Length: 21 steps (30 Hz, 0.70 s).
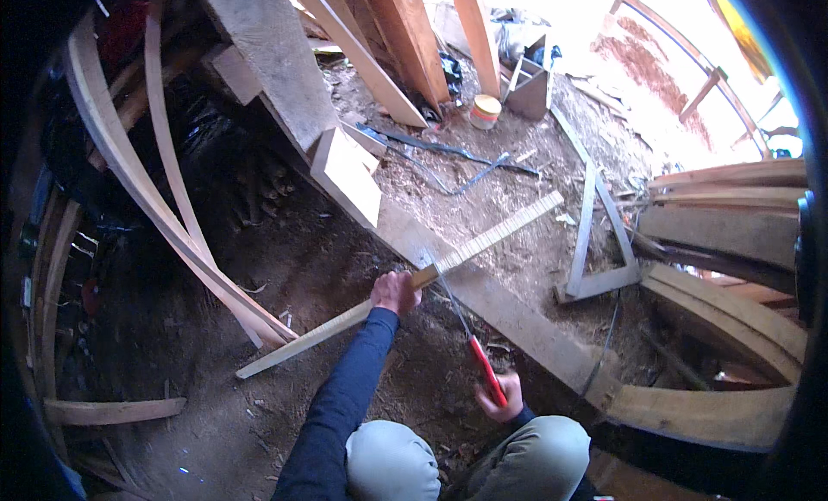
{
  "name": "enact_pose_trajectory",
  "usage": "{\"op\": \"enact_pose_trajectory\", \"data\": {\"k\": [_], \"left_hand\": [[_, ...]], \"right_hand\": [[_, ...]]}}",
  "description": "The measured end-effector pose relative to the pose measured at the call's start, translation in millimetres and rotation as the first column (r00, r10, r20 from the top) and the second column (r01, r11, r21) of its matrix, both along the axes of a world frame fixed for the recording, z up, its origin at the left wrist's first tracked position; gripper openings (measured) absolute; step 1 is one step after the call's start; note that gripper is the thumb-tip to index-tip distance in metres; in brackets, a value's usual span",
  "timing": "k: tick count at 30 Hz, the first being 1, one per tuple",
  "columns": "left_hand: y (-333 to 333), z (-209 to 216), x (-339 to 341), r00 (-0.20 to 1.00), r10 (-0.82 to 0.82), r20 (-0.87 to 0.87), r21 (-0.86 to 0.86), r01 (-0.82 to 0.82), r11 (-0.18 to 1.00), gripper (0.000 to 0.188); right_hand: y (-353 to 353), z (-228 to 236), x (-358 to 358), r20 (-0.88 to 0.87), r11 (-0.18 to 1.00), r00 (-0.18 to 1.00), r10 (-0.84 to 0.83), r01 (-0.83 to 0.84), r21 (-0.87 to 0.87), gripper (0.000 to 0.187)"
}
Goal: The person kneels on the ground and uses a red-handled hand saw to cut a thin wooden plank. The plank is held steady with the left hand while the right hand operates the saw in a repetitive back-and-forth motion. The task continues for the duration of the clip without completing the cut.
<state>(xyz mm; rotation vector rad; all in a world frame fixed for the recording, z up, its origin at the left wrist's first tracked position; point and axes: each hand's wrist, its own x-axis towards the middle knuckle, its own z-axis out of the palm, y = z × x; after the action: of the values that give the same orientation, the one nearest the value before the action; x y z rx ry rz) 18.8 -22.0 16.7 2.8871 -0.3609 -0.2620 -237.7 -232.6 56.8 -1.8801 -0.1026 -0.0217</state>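
Observation:
A long wooden strip lies slantwise across a thick plank, its far half crossed by many evenly spaced lines or cuts. My left hand is closed around the strip just left of the plank. A hand saw with a red handle is gripped in my right hand, low and to the right. Its thin blade, seen nearly edge-on, runs up to the strip and meets it above the plank, near my left hand. Whether the teeth are inside the wood is too small to tell.
A wooden block sits on the plank farther up. A triangular wooden frame and curved timbers stand at right. Bent wooden pieces rise at left. A small tub and dark straps lie on the debris-strewn ground.

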Motion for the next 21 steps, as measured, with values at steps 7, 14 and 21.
{"op": "enact_pose_trajectory", "data": {"k": [7, 14, 21], "left_hand": [[4, -14, -6, 0.999, -0.016, -0.040, 0.006, 0.017, 1.000, 0.030], [-5, -10, -3, 0.999, -0.052, -0.008, 0.004, 0.052, 0.999, 0.031], [5, -8, -1, 1.000, -0.017, -0.020, 0.033, 0.017, 0.999, 0.032]], "right_hand": [[10, -29, 50, 0.088, 1.000, 0.996, -0.018, 0.018, 0.004, 0.028], [-1, -21, 45, 0.003, 1.000, 1.000, -0.012, 0.012, 0.003, 0.023], [4, 5, 6, -0.049, 1.000, 0.999, -0.007, 0.008, 0.028, 0.024]]}}
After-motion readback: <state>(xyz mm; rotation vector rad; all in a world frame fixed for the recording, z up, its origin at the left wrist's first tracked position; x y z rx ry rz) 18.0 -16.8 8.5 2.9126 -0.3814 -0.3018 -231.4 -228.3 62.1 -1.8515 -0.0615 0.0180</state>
